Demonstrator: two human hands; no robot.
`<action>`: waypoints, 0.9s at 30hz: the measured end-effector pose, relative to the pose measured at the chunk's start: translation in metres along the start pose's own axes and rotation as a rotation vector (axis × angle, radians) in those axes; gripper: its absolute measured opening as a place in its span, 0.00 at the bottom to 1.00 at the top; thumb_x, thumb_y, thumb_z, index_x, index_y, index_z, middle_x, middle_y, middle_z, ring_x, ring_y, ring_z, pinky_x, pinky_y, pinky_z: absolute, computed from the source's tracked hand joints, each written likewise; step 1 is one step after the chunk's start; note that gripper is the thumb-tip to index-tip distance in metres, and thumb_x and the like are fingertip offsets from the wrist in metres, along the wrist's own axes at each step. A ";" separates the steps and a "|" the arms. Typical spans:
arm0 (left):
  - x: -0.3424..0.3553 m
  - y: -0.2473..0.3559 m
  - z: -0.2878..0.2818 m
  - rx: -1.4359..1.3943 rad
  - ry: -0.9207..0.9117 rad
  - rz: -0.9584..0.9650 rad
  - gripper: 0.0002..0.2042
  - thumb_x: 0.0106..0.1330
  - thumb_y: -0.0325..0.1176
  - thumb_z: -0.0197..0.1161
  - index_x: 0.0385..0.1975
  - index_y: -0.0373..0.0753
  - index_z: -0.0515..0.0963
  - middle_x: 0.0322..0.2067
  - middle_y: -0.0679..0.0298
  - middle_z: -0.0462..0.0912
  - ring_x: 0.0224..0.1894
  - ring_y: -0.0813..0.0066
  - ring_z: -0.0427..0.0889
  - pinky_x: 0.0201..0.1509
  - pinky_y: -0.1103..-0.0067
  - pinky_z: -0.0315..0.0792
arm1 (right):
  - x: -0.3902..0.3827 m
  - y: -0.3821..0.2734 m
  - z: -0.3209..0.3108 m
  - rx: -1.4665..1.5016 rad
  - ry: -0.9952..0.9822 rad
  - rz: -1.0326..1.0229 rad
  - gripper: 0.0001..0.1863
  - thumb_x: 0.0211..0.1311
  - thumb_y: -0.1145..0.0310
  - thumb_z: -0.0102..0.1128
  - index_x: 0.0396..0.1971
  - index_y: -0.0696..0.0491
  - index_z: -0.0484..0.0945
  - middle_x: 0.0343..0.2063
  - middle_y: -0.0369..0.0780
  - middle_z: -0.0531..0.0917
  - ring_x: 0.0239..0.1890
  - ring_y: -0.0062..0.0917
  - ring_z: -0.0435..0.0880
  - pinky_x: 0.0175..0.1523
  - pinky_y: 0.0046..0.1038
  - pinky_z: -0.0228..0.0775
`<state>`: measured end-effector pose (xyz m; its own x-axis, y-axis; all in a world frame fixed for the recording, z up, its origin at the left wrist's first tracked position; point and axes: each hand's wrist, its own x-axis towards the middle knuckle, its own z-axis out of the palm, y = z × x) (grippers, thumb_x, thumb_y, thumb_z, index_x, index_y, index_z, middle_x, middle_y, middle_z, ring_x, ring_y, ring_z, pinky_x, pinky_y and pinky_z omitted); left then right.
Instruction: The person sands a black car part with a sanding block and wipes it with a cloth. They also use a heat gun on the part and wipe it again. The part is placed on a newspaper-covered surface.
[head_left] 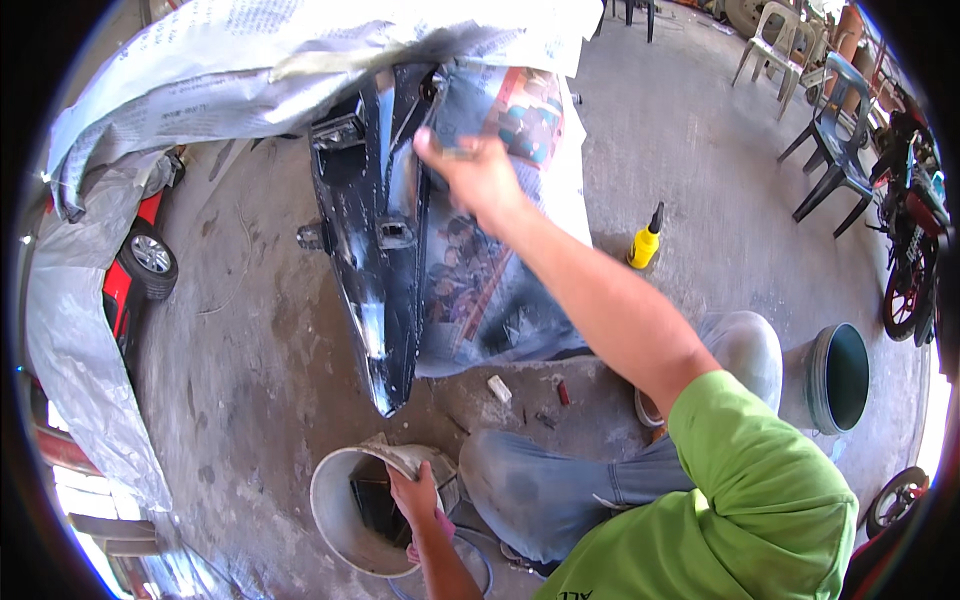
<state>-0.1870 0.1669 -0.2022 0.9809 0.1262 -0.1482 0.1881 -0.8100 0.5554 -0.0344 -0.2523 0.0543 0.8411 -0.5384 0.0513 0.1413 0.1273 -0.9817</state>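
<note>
My right hand (478, 182) is over a long, glossy black panel (380, 215) that tapers to a point toward me. Motion blurs its fingers; they look curled around something small that I cannot make out. The panel lies along the left edge of a newspaper-covered support and has square openings and pale scuffs. Low in the view, my left hand (412, 494) is closed at the rim of a whitish bucket (333, 500). A pink cloth (436, 530) shows by its wrist, against the rim. Something dark and flat (376, 505) is inside the bucket.
White paper sheeting (330, 45) drapes across the far side. A yellow bottle (645, 245) with a black nozzle stands on the floor to the right. Small blocks (500, 389) lie near my knees. A dark green bucket (848, 380), plastic chairs (842, 135) and a motorcycle (908, 220) stand at right.
</note>
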 end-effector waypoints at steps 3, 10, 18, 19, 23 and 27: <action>-0.001 0.011 0.000 -0.051 -0.008 0.001 0.39 0.62 0.38 0.72 0.71 0.31 0.63 0.59 0.38 0.78 0.62 0.39 0.77 0.66 0.60 0.71 | -0.015 0.002 0.006 -0.020 -0.097 -0.045 0.47 0.54 0.42 0.79 0.54 0.72 0.74 0.20 0.34 0.77 0.14 0.14 0.68 0.16 0.23 0.56; 0.002 0.005 0.002 -0.057 -0.038 -0.036 0.39 0.62 0.38 0.72 0.71 0.31 0.63 0.60 0.39 0.78 0.62 0.40 0.77 0.66 0.61 0.71 | 0.005 -0.031 0.015 0.065 0.144 -0.026 0.23 0.62 0.52 0.75 0.29 0.59 0.78 0.16 0.32 0.74 0.13 0.15 0.65 0.19 0.23 0.54; 0.005 0.003 0.011 -0.032 -0.042 -0.034 0.39 0.63 0.40 0.70 0.71 0.31 0.63 0.60 0.39 0.77 0.62 0.40 0.77 0.66 0.60 0.71 | 0.021 -0.024 0.022 -0.043 0.352 -0.115 0.21 0.62 0.54 0.75 0.24 0.57 0.82 0.17 0.32 0.75 0.19 0.14 0.66 0.24 0.27 0.58; 0.005 0.003 0.008 -0.047 -0.053 -0.046 0.39 0.63 0.41 0.70 0.71 0.30 0.63 0.61 0.39 0.77 0.62 0.40 0.77 0.66 0.60 0.71 | 0.019 -0.021 0.025 -0.054 0.368 -0.127 0.21 0.62 0.54 0.75 0.23 0.57 0.82 0.17 0.31 0.75 0.20 0.13 0.66 0.26 0.27 0.59; 0.006 -0.005 0.001 -0.074 -0.053 -0.043 0.39 0.63 0.40 0.70 0.72 0.30 0.62 0.61 0.39 0.77 0.63 0.41 0.76 0.67 0.61 0.71 | 0.022 -0.023 0.028 -0.111 0.339 -0.104 0.21 0.62 0.53 0.75 0.27 0.58 0.83 0.16 0.31 0.75 0.21 0.14 0.69 0.28 0.27 0.60; 0.008 0.002 0.012 -0.063 -0.064 -0.020 0.39 0.63 0.39 0.70 0.72 0.30 0.62 0.61 0.39 0.76 0.63 0.41 0.76 0.67 0.61 0.71 | 0.046 -0.046 0.000 0.105 0.176 -0.004 0.19 0.63 0.54 0.73 0.24 0.52 0.77 0.15 0.31 0.71 0.13 0.18 0.64 0.18 0.28 0.51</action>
<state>-0.1800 0.1594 -0.2127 0.9720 0.1032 -0.2110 0.2123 -0.7700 0.6016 -0.0022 -0.2832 0.1022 0.7373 -0.6754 0.0127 0.2056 0.2065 -0.9566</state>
